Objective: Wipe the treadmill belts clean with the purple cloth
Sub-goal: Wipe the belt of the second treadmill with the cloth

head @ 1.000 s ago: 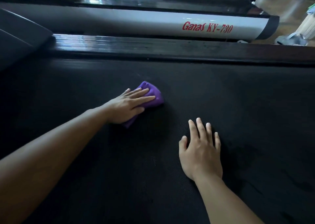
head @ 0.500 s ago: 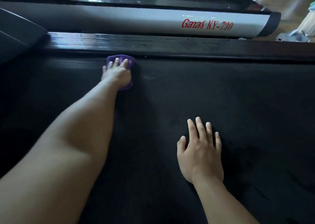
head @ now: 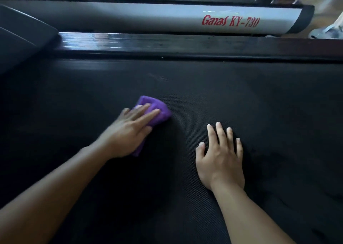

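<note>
One purple cloth [head: 154, 102] lies bunched on the black treadmill belt [head: 259, 104], left of centre, pressed under the straight fingers of the left hand [head: 128, 132]. The right hand [head: 220, 160] rests flat nearby, fingers spread. Beyond the far side rail [head: 185, 43] stands a neighbouring treadmill [head: 148, 19] marked Ganas KY-730.

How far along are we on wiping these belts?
Done: cannot tell; the belt looks evenly dark, with no clear wiped patch. In hand: the left hand presses the purple cloth onto this belt, and the right hand rests flat beside it. Left: a faint pale streak near the far rail, and the neighbouring Ganas KY-730 treadmill.
</note>
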